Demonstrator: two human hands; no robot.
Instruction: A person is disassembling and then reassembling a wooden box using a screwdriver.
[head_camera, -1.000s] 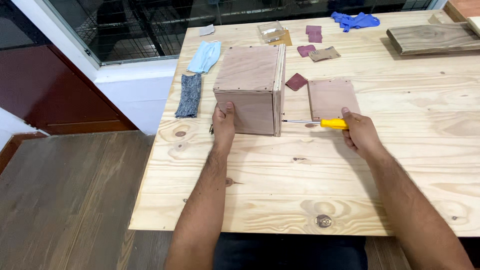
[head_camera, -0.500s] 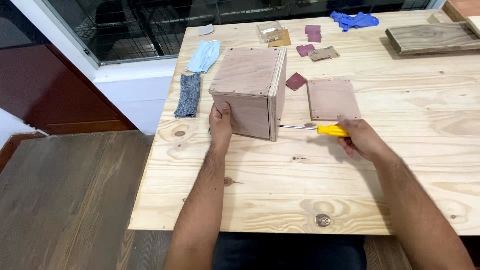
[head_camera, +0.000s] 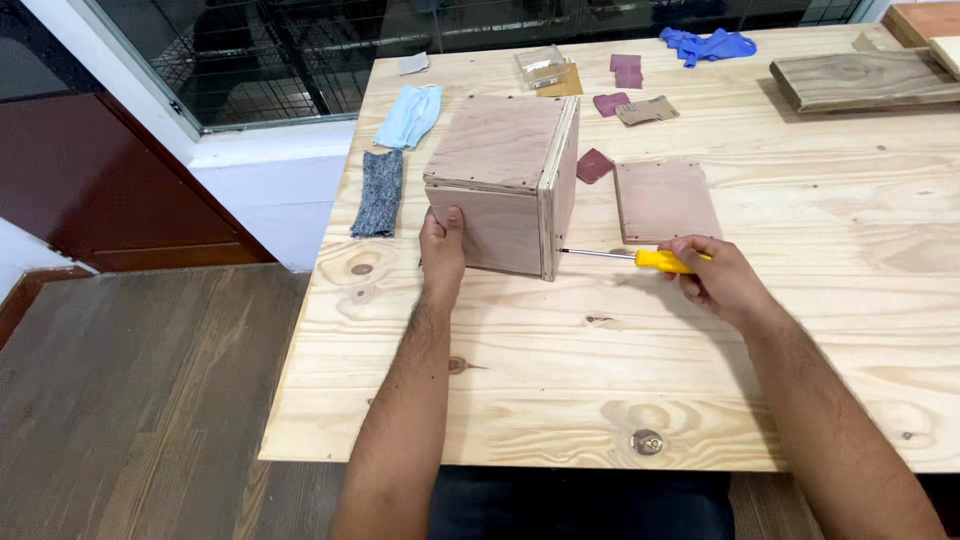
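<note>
On the pine desk, you've got a plywood box and a yellow-handled screwdriver going.

Your left hand is pressed flat on the box's near face, fingers not gripping anything, while your right hand has its fingers wrapped round the screwdriver handle, shaft level, tip touching the box's right edge low down. A loose plywood panel lies just beside it, sandpaper scraps further back.

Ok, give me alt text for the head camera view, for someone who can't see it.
A person's left hand steadies a plywood box on a pine table while the right hand holds a yellow-handled screwdriver with its tip at the box's lower right edge. A loose plywood panel, sandpaper scraps and a blue face mask lie behind.
</note>
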